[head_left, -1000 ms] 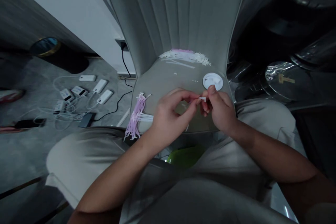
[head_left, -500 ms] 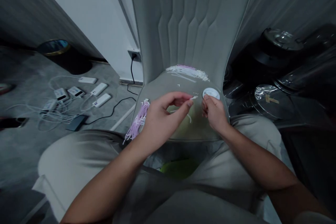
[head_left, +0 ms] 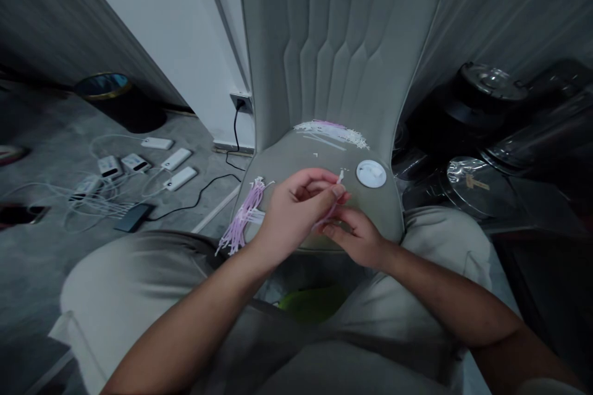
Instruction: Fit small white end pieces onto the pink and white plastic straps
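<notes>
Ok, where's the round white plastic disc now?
In the head view, the round white plastic disc lies at the right edge of the grey upholstered seat, just beyond the person's right hand.

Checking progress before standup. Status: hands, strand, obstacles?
Left hand pinching thin pale strand; right hand at its lower end. Pink strand bundle on seat, left of hands. White round disc beyond, not touching.

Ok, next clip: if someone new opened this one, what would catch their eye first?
The left hand and right hand come first, close together at the centre above a grey upholstered chair seat, the left fingers appearing to pinch a tiny white piece. Next come the pink-and-white strand bundle at the seat's left edge and the white disc at its right. On the floor at left, white power banks lie among cables.
</notes>
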`<state>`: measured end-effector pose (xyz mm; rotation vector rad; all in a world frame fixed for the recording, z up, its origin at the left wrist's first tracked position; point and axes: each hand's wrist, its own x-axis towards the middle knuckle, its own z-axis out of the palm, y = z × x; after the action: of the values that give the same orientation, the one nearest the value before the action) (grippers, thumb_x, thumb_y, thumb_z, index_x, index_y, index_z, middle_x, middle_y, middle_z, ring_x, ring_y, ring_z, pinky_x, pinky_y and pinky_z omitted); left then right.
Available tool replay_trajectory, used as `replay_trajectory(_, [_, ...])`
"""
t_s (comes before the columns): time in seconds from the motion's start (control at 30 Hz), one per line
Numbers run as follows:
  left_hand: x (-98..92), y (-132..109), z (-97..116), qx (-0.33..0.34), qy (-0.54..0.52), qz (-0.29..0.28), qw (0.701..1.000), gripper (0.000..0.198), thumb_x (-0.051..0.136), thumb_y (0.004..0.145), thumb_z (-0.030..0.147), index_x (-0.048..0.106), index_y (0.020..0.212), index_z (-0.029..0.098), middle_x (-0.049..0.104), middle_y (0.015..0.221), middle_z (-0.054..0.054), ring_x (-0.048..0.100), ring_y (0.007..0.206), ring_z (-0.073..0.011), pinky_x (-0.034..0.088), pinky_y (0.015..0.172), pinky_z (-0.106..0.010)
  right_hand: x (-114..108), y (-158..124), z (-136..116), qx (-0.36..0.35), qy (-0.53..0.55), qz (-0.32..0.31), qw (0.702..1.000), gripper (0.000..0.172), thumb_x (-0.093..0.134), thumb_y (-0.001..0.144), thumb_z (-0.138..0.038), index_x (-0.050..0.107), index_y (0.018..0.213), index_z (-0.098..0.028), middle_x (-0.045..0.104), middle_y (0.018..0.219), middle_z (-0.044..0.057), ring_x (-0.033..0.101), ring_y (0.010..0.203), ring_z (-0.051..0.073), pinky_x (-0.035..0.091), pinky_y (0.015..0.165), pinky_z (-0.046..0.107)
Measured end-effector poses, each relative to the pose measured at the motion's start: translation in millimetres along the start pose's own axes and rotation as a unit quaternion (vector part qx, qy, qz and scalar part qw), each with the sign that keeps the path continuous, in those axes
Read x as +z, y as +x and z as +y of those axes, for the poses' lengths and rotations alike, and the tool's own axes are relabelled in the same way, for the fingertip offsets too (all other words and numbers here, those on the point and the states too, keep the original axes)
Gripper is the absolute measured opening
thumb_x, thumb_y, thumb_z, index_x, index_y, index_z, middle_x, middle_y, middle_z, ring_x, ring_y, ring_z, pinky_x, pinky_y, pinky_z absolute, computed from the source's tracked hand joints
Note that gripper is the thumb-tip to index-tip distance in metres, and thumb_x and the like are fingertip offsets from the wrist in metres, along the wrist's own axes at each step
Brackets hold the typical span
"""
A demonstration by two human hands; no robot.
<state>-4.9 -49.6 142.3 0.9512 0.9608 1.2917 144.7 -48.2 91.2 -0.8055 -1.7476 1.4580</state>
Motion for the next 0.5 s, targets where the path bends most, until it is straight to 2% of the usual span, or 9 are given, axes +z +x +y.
replay_trajectory(0.13, [3.3, 6, -5, -0.007, 0.031, 0.011, 0.999, 0.020, 0.077, 0.073, 0.029, 0.068, 0.086, 0.017, 0.074, 0.078, -0.003, 0.068, 0.067, -0.0121, 0.051, 0.050, -0.017, -1, 2, -1, 0.049, 0.044, 0.020, 0.998, 0.017, 0.057, 0.090, -0.031, 0.066, 0.086, -0.017, 0.066, 0.073, 0.001, 0.062, 0.068, 0.012, 0.052, 0.068, 0.026])
replay_trajectory(0.3, [2.0, 15, -17, 0.043, 0.102, -0.007, 0.994, 0.028, 0.074, 0.077, 0.032, 0.068, 0.101, 0.018, 0.074, 0.094, -0.006, 0.070, 0.085, -0.0147, 0.057, 0.074, -0.027, -18, 8, -3, 0.063, 0.080, 0.091, 0.991, 0.024, 0.060, 0.087, -0.039, 0.063, 0.079, -0.017, 0.060, 0.063, -0.002, 0.057, 0.056, 0.009, 0.049, 0.055, 0.022])
replay_trajectory(0.4, [3.2, 17, -25, 0.045, 0.155, -0.064, 0.985, 0.025, 0.068, 0.083, 0.034, 0.068, 0.100, 0.017, 0.074, 0.087, -0.005, 0.069, 0.081, -0.0149, 0.056, 0.077, -0.029, -33, 13, -2, 0.051, 0.087, 0.158, 0.982, 0.023, 0.059, 0.088, -0.039, 0.064, 0.080, -0.017, 0.059, 0.062, -0.003, 0.055, 0.055, 0.008, 0.047, 0.054, 0.021])
replay_trajectory(0.5, [5.2, 16, -32, 0.044, 0.213, -0.110, 0.970, 0.024, 0.061, 0.087, 0.038, 0.070, 0.096, 0.018, 0.073, 0.087, -0.003, 0.067, 0.079, -0.0144, 0.053, 0.074, -0.027, -44, 17, 1, 0.035, 0.084, 0.215, 0.972, 0.021, 0.058, 0.090, -0.037, 0.066, 0.086, -0.018, 0.056, 0.061, -0.005, 0.053, 0.054, 0.007, 0.045, 0.055, 0.020])
